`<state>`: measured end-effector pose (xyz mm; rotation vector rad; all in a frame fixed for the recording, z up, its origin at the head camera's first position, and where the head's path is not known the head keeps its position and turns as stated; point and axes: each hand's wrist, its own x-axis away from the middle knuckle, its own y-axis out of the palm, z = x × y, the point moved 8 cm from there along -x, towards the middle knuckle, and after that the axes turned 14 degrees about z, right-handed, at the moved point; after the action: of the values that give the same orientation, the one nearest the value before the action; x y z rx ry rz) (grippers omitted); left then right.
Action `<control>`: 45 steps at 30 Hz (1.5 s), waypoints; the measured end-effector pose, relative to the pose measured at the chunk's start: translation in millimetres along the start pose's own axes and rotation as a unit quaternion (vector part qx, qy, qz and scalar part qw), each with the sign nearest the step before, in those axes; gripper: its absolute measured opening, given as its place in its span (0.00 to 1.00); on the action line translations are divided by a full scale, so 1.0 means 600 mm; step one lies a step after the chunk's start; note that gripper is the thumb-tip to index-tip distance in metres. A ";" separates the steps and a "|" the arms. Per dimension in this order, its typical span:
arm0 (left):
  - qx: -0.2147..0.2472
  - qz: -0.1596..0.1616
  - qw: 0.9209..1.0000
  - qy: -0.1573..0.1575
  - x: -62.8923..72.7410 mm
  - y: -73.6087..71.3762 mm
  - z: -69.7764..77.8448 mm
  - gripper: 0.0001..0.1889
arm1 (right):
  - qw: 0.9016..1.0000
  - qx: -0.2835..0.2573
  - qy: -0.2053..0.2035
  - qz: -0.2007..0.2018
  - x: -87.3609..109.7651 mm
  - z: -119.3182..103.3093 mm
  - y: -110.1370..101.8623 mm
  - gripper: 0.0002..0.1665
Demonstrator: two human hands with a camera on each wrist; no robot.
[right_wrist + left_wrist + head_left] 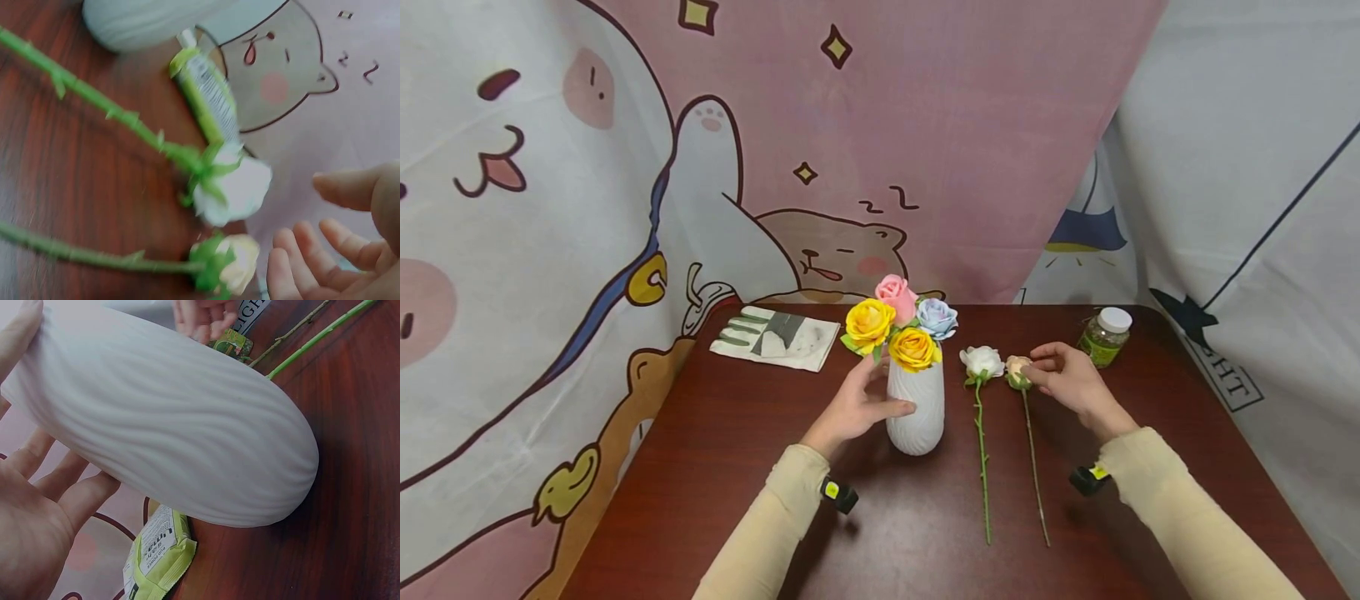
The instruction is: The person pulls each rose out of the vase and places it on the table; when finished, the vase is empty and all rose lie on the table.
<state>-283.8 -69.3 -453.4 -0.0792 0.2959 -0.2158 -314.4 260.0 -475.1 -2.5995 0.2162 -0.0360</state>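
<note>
Red-brown tabletop [917, 525], pink printed curtain [985, 150] behind; gripping the white vase [922, 423] with left hand [855, 406], holding right hand [1071, 381] relaxed just beside the peach rose [1017, 368].

The scene is evenly and softly lit in the head view, with a pale sheen cast on the near part of the table [913, 529] and a dim shadow thrown beside the left sleeve [763, 525]. In the left wrist view, the white vase [175, 419] is paled toward its upper end; the right wrist view is blurred, the white flower [237, 190] and right hand [375, 265] being softened.
</note>
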 end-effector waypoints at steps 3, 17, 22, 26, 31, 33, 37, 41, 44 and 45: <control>0.002 0.002 1.000 0.008 -0.001 0.000 0.002 0.45 | 0.999 -0.040 -0.006 -0.013 0.002 -0.028 0.010 0.30; -0.006 0.007 1.000 -0.007 -0.002 -0.009 0.000 0.47 | 0.961 -0.201 -0.180 -0.058 0.037 -0.189 0.059 0.19; -0.014 0.011 1.000 -0.009 0.000 -0.015 0.001 0.45 | 0.950 -0.198 -0.222 -0.096 0.066 -0.246 0.077 0.23; -0.006 0.004 1.000 -0.004 0.001 -0.011 0.000 0.44 | 0.947 -0.193 -0.223 -0.128 0.080 -0.269 0.090 0.29; 0.003 -0.003 1.000 0.004 -0.001 -0.003 -0.001 0.43 | 0.936 -0.227 -0.211 -0.169 0.084 -0.284 0.107 0.33; 0.003 -0.004 1.000 0.006 -0.001 0.000 -0.002 0.43 | 0.932 -0.246 -0.197 -0.181 0.084 -0.284 0.113 0.33; 0.005 -0.008 1.000 0.005 0.003 0.001 -0.003 0.42 | 0.930 -0.257 -0.174 -0.198 0.084 -0.279 0.124 0.31; 0.009 -0.011 1.000 0.008 0.006 0.002 -0.002 0.42 | 0.929 -0.257 -0.172 -0.205 0.083 -0.277 0.130 0.28; 0.011 -0.010 1.000 0.010 0.004 0.002 0.000 0.42 | 0.925 -0.270 -0.170 -0.206 0.082 -0.279 0.131 0.28; 0.010 -0.009 1.000 0.010 0.004 0.002 0.000 0.42 | 0.924 -0.276 -0.168 -0.207 0.082 -0.280 0.132 0.28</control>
<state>-281.5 -68.7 -454.2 -0.0592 0.3123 -0.2383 -289.1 100.3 -371.4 -3.0982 -0.5250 0.3692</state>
